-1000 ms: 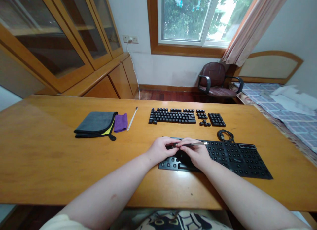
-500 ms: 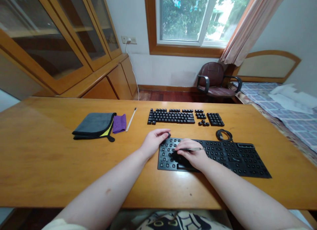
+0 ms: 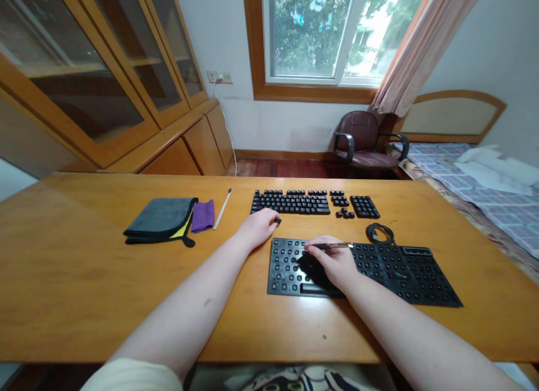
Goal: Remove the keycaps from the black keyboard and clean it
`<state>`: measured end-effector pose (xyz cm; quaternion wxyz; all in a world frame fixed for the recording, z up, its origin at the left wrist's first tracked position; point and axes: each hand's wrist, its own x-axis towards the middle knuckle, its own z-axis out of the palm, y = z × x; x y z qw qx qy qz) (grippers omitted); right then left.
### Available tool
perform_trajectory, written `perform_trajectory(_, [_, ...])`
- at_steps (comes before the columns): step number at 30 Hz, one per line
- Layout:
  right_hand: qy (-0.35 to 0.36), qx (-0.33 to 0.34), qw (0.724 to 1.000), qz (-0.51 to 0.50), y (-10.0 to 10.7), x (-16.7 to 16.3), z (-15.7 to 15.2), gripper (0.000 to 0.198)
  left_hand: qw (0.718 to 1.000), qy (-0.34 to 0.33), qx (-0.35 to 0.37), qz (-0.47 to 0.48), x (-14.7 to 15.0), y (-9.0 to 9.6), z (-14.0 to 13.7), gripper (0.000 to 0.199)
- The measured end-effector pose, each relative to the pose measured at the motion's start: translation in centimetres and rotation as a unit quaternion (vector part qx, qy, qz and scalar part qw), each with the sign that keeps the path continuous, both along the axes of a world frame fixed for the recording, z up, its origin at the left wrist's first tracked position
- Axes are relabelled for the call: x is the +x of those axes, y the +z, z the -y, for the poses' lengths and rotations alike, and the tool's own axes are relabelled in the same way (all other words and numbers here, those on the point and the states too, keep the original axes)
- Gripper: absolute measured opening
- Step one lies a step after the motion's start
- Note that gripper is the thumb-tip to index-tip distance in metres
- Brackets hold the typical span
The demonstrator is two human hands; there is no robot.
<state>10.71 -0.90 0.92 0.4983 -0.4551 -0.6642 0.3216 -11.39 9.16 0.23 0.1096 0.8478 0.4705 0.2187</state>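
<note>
My left hand (image 3: 261, 227) is closed with its fingertips on a small black keycap (image 3: 277, 221), just below the left end of the laid-out keycaps (image 3: 295, 203). The hand covers the lower left corner of that layout. My right hand (image 3: 332, 259) is closed around a slim, pen-like tool (image 3: 337, 245) with a dark body and a shiny end; its exact kind I cannot make out. That hand is over the left half of a black keyboard (image 3: 285, 267) whose keycaps are off, leaving the switches bare, and hides part of it. The long space bar is on the keyboard.
A coiled black cable (image 3: 379, 233) lies behind the keyboard. To the left on the wooden table (image 3: 84, 278) are a folded grey cloth (image 3: 160, 218), a purple cloth (image 3: 202, 216) and a thin white brush (image 3: 223, 208). Beyond the table stands an office chair (image 3: 362, 138).
My left hand has moved away from the keyboard's upper left corner, up and left to the laid-out keycaps. My right hand has shifted slightly right, still with the slim tool. The view tilts up slightly.
</note>
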Motion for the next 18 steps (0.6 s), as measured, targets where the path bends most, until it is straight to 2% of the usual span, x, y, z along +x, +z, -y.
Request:
perform_trajectory(4, [-0.021, -0.04, 0.998, -0.046, 0.6, -0.1, 0.0, 0.018, 0.996, -0.009, 0.027, -0.08, -0.1, -0.6, 0.4, 0.014])
perform_trajectory(14, [-0.029, -0.079, 0.991, -0.103, 0.6, -0.1, 0.0, 0.018, 0.993, 0.033, 0.093, -0.059, -1.0, -0.7, -0.1, 0.013])
perform_trajectory(18, [-0.033, -0.089, 0.989, -0.111, 0.4, -0.2, 0.0, 0.018, 0.991, 0.051, 0.095, -0.074, -1.5, -0.9, -0.5, 0.015])
